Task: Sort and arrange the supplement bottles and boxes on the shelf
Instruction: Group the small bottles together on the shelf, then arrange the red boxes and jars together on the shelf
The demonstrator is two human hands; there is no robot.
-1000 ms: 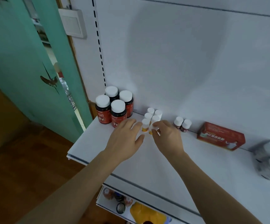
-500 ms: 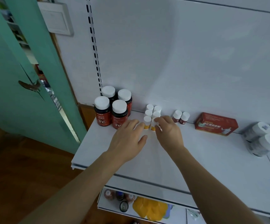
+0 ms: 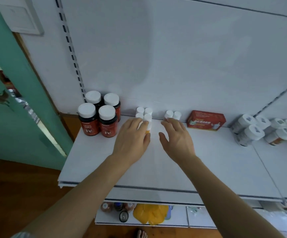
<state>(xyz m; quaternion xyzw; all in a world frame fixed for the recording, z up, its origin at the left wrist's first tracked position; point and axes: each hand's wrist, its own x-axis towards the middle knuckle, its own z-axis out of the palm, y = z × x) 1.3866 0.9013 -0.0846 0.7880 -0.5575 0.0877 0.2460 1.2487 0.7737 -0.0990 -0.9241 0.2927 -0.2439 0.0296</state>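
Observation:
Several small white-capped bottles (image 3: pixel 143 113) with yellow-orange bodies stand in a tight cluster at the back of the white shelf (image 3: pixel 156 169). My left hand (image 3: pixel 132 137) lies against the front of this cluster, fingers fairly straight, one bottle between its fingers and thumb. To the right stand two small white-capped bottles (image 3: pixel 172 114). My right hand (image 3: pixel 178 137) is spread open, its fingertips touching the front of that pair. Four larger dark bottles (image 3: pixel 98 117) with red "Fe" labels and white caps stand left of the cluster. A red box (image 3: pixel 206 120) lies further right.
Several white-capped bottles (image 3: pixel 249 131) lie on their sides at the far right of the shelf. The white back panel (image 3: pixel 173 57) rises right behind the bottles. A lower shelf holds jars (image 3: pixel 118 207) and a yellow bag (image 3: pixel 149 213). A green door (image 3: pixel 19 100) stands at the left.
My right hand has left the yellow-bodied cluster and moved right to the pair of small bottles. My left hand has slid forward onto the cluster. The view has shifted.

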